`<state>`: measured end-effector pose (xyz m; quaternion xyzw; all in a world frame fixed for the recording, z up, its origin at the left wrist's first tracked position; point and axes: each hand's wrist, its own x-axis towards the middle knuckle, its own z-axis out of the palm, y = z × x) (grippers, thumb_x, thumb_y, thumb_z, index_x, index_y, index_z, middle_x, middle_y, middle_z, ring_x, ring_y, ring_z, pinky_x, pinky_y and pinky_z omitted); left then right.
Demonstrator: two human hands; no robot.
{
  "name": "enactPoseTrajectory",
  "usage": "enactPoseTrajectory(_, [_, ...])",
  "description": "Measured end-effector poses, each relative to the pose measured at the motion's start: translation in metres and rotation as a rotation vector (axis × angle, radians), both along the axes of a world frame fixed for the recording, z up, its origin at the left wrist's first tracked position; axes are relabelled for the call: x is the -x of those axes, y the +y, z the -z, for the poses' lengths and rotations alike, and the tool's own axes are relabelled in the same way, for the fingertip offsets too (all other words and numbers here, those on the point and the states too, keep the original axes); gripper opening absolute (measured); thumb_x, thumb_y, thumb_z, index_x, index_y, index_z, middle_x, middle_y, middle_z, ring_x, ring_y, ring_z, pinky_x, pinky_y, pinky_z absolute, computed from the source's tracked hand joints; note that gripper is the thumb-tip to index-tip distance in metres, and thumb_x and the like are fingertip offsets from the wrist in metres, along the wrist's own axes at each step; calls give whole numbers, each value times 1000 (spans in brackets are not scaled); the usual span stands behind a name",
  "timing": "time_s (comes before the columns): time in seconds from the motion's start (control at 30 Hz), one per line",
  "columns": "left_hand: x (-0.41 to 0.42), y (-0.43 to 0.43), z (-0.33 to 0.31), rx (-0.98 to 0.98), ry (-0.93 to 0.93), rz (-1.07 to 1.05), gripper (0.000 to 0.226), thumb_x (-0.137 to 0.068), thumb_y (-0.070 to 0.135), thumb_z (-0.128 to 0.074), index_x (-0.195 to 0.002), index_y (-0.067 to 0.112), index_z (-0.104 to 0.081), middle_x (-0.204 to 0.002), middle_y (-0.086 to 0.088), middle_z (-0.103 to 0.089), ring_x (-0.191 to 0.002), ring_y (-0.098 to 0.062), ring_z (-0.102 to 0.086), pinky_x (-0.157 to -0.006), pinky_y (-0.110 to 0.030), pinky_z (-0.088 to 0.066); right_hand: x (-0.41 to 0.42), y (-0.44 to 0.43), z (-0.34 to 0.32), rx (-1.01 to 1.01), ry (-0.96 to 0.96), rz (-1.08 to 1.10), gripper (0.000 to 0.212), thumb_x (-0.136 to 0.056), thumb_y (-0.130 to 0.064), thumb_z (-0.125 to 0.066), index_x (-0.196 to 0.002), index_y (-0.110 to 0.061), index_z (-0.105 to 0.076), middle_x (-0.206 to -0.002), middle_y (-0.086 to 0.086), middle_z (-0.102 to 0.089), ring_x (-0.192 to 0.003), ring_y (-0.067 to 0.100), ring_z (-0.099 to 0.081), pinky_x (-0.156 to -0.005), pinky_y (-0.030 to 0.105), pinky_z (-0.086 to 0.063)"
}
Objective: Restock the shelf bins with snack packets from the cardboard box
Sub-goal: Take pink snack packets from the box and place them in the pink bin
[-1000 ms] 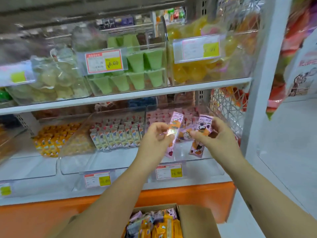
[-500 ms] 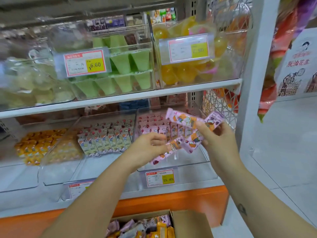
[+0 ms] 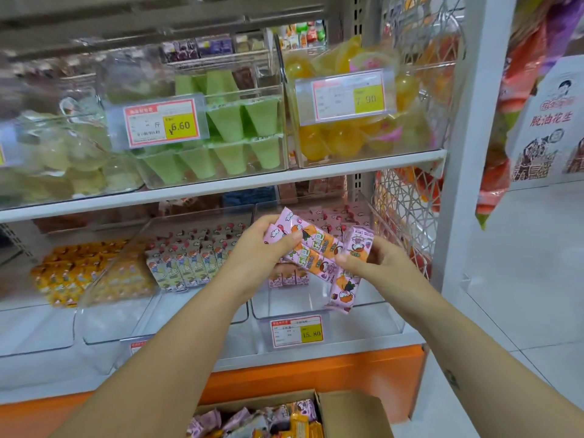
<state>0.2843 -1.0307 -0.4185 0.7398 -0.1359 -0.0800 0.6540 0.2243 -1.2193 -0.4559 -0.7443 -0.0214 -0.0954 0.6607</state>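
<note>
Presently, to the left of the left fingers, a neighbouring bin (image 3: 189, 311) of clear moulded plastic is noted, with pale packets ranked upright in rows at its back.

The left hand (image 3: 259, 251) is clamped on a small bundle of pink packets (image 3: 305, 245): the thumb is pressed on top and the fingers are curled beneath. The bundle is held crosswise, judged to be so that the flat, glossy foil sleeves are kept squared before being set down.

Just right of that thumb, an upright packet (image 3: 347, 276) of the same printed pink and orange film is pinched near its top between thumb and forefinger of the right hand (image 3: 382, 263). It hangs lengthwise, apparently for aligning with the bundle.

Both hands are held over the target bin (image 3: 363, 311), a smooth transparent tray. Matching pink packets stand in rows beyond the fingertips, and bare floor is left nearer the front. A price label (image 3: 297, 331) is fixed below the hands.

Beneath the forearms, the cardboard box (image 3: 350, 412) is seen open, matte brown, with more crinkled packets heaped loosely inside. Stocking is judged to be partly done.
</note>
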Motion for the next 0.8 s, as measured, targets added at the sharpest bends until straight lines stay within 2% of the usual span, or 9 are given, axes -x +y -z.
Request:
enactPoseTrajectory(0.1, [-8, -2, -1, -170, -114, -21, 15, -89, 18, -65, -101, 24, -57, -101, -7, -68, -83, -17, -70, -67, -31, -60, -9, -7, -2, 96, -42, 123, 32, -79, -30, -74, -96, -5, -62, -68, -9, -67, -66, 4, -62, -70, 17, -51])
enactPoseTrajectory(0.13, [-11, -3, -1, -268, -177, -29, 17, -88, 20, -67, -102, 23, -57, -100, -4, -68, -84, -19, -69, -69, -32, -59, -12, -9, -3, 121, -58, 176, 31, -80, -29, -73, -94, -4, -62, -63, -7, -63, -62, 4, -58, -65, 18, -48])
enactPoseTrajectory(0.23, [-20, -10, 5, -527, -317, -47, 22, -85, 27, -70, -102, 26, -56, -91, 7, -64, -74, -14, -62, -59, -25, -49, -26, -17, -2, 247, -93, 306, 33, -79, -30, -74, -101, -9, -62, -80, 2, -64, -75, 17, -58, -73, 33, -49])
enactPoseTrajectory(0.3, [-27, -17, 11, -587, -309, -36, 22, -84, 27, -70, -100, 26, -54, -90, 6, -62, -65, -13, -56, -52, -22, -42, -35, -19, -3, 343, -94, 349, 33, -79, -28, -75, -104, -17, -58, -84, -1, -65, -75, 16, -60, -69, 32, -50])
enactPoseTrajectory(0.4, [-42, -31, 21, -719, -341, -7, 25, -83, 26, -71, -100, 25, -53, -99, 1, -62, -70, -11, -53, -50, -16, -35, -44, -19, -4, 547, -59, 339, 37, -79, -25, -74, -103, -22, -47, -75, -5, -59, -63, 11, -53, -55, 26, -39])
enactPoseTrajectory(0.5, [-57, -46, 30, -881, -421, 44, 39, -85, 29, -70, -120, 21, -55, -121, -5, -60, -95, -19, -56, -69, -23, -42, -56, -18, -3, 720, -26, 328, 37, -76, -20, -75, -100, -23, -47, -71, -8, -54, -65, 16, -53, -54, 30, -33])
enactPoseTrajectory(0.6, [-73, -56, 36, -1002, -513, 89, 52, -86, 31, -68, -133, 17, -50, -135, -5, -54, -119, -23, -52, -93, -31, -45, -66, -19, -3, 780, -10, 329, 32, -76, -17, -75, -93, -20, -47, -84, -1, -53, -79, 22, -51, -57, 30, -30])
enactPoseTrajectory(0.73, [-90, -64, 37, -1036, -566, 106, 58, -87, 31, -67, -139, 18, -45, -140, -4, -51, -124, -22, -50, -97, -32, -42, -74, -24, -8, 755, -115, 388, 33, -79, -21, -71, -107, -12, -56, -105, 9, -58, -91, 26, -54, -70, 31, -41])
enactPoseTrajectory(0.8, [-96, -64, 38, -1067, -582, 116, 60, -87, 31, -67, -141, 20, -43, -140, -3, -50, -124, -23, -50, -99, -33, -43, -76, -26, -6, 724, -134, 387, 29, -80, -25, -71, -104, -15, -59, -108, 10, -61, -94, 25, -56, -74, 29, -42])
